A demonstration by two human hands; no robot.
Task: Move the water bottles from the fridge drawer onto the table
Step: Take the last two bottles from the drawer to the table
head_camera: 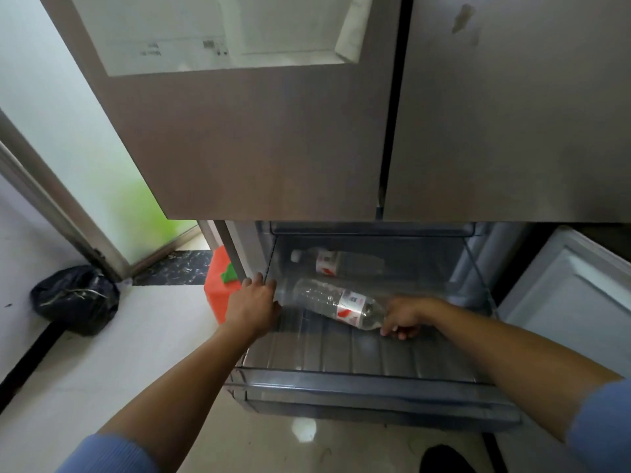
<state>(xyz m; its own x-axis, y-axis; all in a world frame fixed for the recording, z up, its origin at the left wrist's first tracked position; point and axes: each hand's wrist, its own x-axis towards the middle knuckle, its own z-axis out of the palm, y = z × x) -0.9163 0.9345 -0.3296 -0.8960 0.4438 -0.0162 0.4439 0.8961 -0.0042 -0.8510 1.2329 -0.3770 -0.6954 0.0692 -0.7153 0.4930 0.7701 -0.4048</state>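
Observation:
The clear fridge drawer stands pulled out below the closed grey fridge doors. Two clear water bottles with red and white labels lie on their sides in it. The near bottle lies slanted, neck end toward the right, and my right hand is closed around that neck end. The far bottle rests at the back, white cap pointing left, untouched. My left hand holds the drawer's left wall, fingers curled over its top edge.
An orange container with a green patch stands on the floor just left of the drawer. A black rubbish bag sits by the glass door at left. A white appliance door is at right. My dark shoe is below.

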